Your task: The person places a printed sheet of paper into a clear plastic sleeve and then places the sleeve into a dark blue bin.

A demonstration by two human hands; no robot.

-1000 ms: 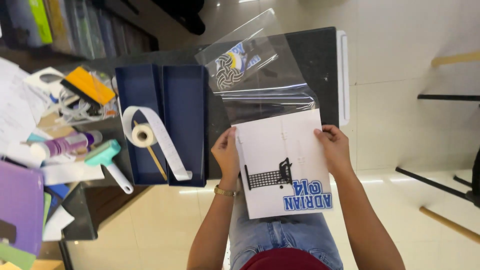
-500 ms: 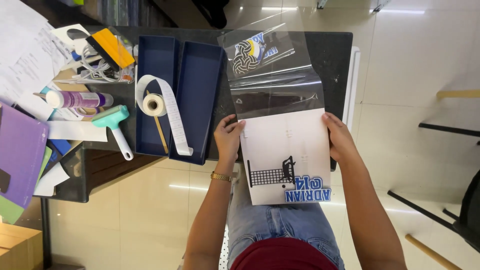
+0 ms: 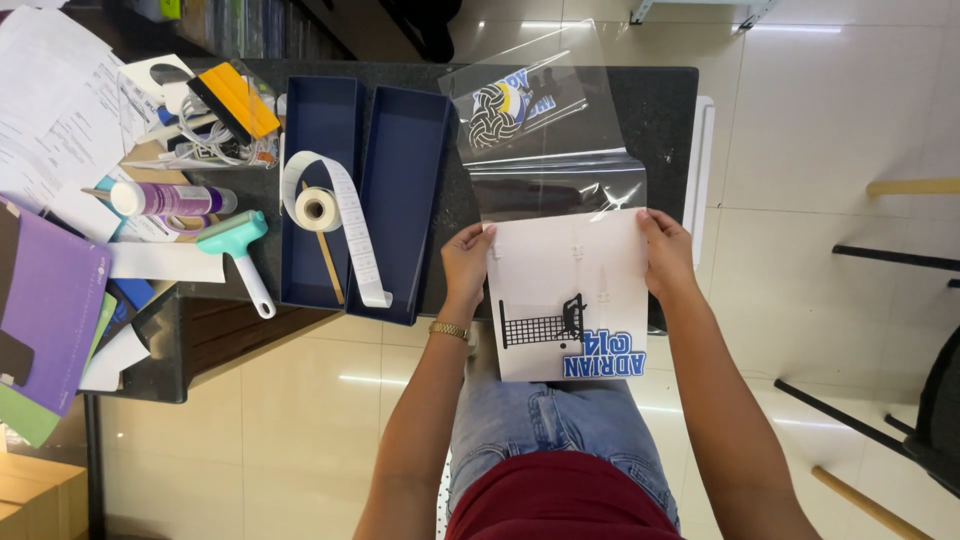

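White decal sheet (image 3: pixel 568 300) with a black net graphic and blue lettering, held over the person's lap at the near edge of the dark tabletop (image 3: pixel 665 100). Left hand (image 3: pixel 466 262) pinches the sheet's left edge, fingers closed on it; right hand (image 3: pixel 667 255) grips the right edge the same way, thumb on top. Gold bracelet (image 3: pixel 449 329) on the left wrist. Clear transfer film (image 3: pixel 545 140) lies just beyond the sheet's far edge, touching or overlapping it, carrying a knot-like ball graphic with blue letters. Left of the sheet: two open navy box trays (image 3: pixel 365 195) side by side, with a roll of white tape (image 3: pixel 318 209) unspooling across them. Further left of the sheet: teal-handled roller tool (image 3: pixel 237 250), purple-capped tube (image 3: pixel 168 199), yellow squeegee (image 3: pixel 236 102), loose papers (image 3: pixel 55 110), purple folder (image 3: pixel 50 300). Tiled floor (image 3: pixel 820 150) to the right of the sheet.
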